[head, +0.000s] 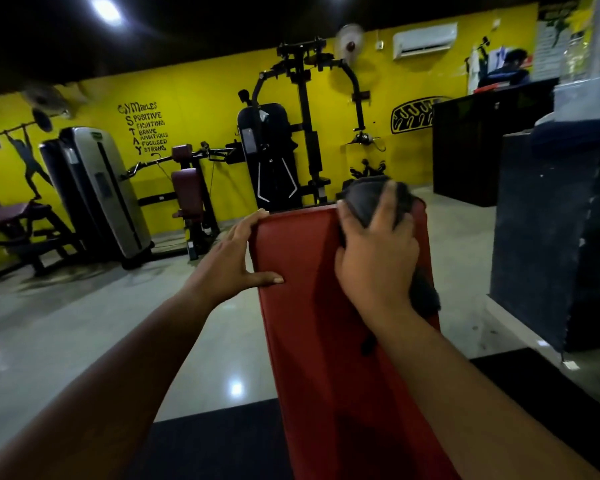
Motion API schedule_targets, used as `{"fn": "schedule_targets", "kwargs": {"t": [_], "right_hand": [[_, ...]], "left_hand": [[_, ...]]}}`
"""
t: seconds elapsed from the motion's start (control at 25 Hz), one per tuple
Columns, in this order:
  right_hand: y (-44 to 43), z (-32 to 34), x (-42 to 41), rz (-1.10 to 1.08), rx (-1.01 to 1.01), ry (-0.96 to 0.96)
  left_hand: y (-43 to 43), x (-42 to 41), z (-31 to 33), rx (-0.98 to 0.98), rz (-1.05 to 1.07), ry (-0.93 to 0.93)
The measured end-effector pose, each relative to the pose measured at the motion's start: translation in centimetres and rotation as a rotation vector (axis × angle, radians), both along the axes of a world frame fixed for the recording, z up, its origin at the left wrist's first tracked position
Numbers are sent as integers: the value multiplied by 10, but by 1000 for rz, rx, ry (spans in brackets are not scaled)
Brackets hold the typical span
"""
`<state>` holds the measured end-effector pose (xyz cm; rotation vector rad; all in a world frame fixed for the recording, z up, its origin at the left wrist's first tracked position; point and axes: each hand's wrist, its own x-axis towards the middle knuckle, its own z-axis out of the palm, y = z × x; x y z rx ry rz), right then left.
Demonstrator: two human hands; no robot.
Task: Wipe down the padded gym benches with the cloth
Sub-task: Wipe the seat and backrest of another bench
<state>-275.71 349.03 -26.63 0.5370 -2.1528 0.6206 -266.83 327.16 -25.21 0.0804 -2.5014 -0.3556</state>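
A long red padded bench point(309, 306) runs from the bottom of the view up to the middle. My left hand point(234, 256) grips its left edge near the top, fingers curled over the far corner and thumb lying across the pad. My right hand point(374, 251) presses a dark grey cloth point(364, 197) onto the top right part of the pad, fingers spread over it. Part of the cloth hangs over the bench's right edge below my wrist.
Weight machines point(94, 188) and a cable station point(302, 133) stand along the yellow wall behind the bench. A dark block pillar point(551, 237) rises at the right and a black counter point(471, 150) stands behind it. Pale glossy floor point(118, 323) lies left of the bench.
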Motion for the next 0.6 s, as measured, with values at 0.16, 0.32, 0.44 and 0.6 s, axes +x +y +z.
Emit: {"fn": "schedule_targets", "kwargs": {"t": [0.16, 0.32, 0.44, 0.6], "right_hand": [[-9, -11, 6, 237, 359, 297], [35, -12, -24, 149, 172, 46], [39, -27, -16, -19, -20, -65], [36, -43, -14, 97, 168, 113]], "left_hand": [[-2, 1, 3, 42, -43, -22], [1, 3, 8, 23, 11, -55], [3, 6, 6, -29, 38, -80], [6, 10, 18, -167, 48, -16]]}}
